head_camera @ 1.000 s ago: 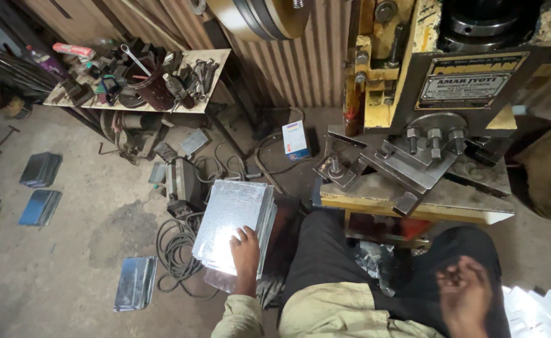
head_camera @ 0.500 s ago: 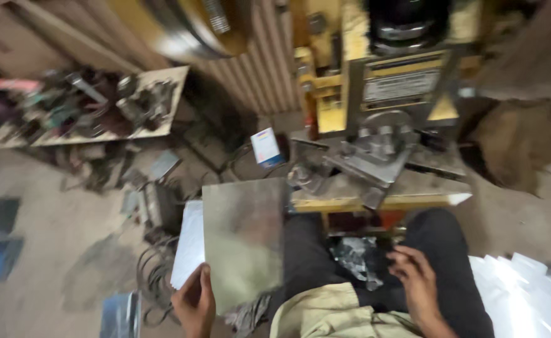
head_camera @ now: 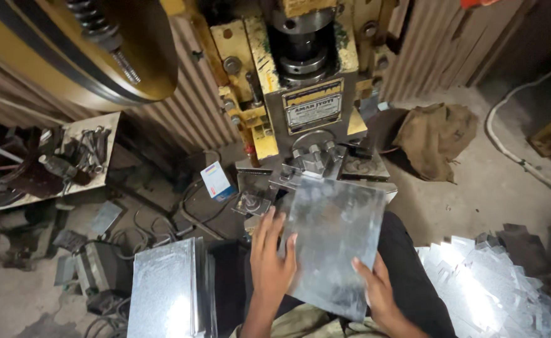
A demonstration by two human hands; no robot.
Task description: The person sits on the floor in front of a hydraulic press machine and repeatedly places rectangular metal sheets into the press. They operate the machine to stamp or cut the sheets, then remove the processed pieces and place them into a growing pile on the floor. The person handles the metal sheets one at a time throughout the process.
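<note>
Galvanized sheet (head_camera: 333,244) is gripped by both hands, left hand (head_camera: 270,263) and right hand (head_camera: 375,291), fingers curled over its edges.

Seen from a head-worn camera, the worker's left hand (head_camera: 270,266) and right hand (head_camera: 379,291) are bare, with no gloves, rings or wristwatch visible. Both forearms are uncovered as far as the frame's lower edge. Black trousers cover the legs, and a pale, khaki-coloured garment, creased, shows at the waist between the two arms.
</note>
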